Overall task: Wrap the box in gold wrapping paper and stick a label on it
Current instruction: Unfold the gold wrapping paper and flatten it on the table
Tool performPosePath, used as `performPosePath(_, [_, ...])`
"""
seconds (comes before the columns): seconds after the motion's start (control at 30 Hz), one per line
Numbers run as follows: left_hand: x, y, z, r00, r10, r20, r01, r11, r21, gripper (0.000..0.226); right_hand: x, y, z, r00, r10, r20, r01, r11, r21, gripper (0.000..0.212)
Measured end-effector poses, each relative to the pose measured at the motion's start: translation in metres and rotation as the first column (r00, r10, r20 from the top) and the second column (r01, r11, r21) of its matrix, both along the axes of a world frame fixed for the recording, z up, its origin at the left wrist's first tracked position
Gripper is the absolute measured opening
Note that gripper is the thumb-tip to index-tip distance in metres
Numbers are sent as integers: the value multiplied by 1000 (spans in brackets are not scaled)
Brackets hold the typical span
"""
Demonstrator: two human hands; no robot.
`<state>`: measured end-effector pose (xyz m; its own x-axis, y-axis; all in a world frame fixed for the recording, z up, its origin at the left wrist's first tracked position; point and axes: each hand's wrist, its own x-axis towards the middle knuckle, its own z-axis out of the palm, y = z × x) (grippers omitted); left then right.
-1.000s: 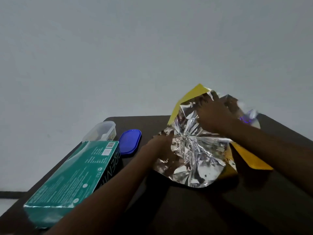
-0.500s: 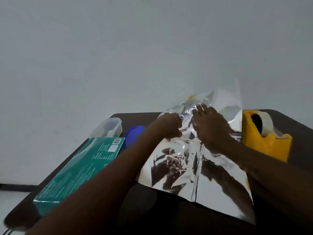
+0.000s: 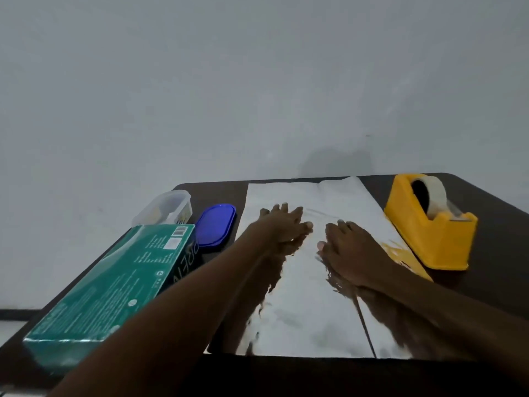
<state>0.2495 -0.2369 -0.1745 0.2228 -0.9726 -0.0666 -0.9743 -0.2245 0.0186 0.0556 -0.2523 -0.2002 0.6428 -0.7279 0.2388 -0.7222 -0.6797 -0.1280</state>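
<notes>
The wrapping paper, which a second ago was a crumpled, half-folded bundle between the hands, now lies spread out flat on the dark table, its silver side up, with a bit of the gold side showing at its right edge. The left hand and the right hand both rest on the sheet with fingers stretched, palms down; they hold nothing and only press the paper smooth. The box, green, is not yet on the paper: it lies to the left, just beside the sheet. The tape dispenser that the raised paper hid before stands to the right. The unfolding seems finished, so probably the box is placed on the sheet next.
</notes>
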Motion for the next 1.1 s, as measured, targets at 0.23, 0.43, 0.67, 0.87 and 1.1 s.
performPosePath(0.23, [12,-7,-6,1000,-26,9,26,999,-23,75,3,-20,0,998,-5,-60,15,987,158,62])
performPosePath(0.43, [-2,1,4,998,57,-29,-62,956,-287,52,5,-29,17,999,-7,52,4,999,54,53])
performPosePath(0.67, [-3,11,-23,995,99,-28,-103,971,-215,74,13,-60,6,990,-90,-107,98,993,70,72])
performPosePath(0.87, [4,15,-29,998,67,-20,-69,982,-178,84,11,-70,-2,986,-71,-149,80,995,58,68])
performPosePath(1.1, [10,19,-15,994,103,-45,-110,978,-179,93,13,-72,2,989,-119,-85,123,992,39,78])
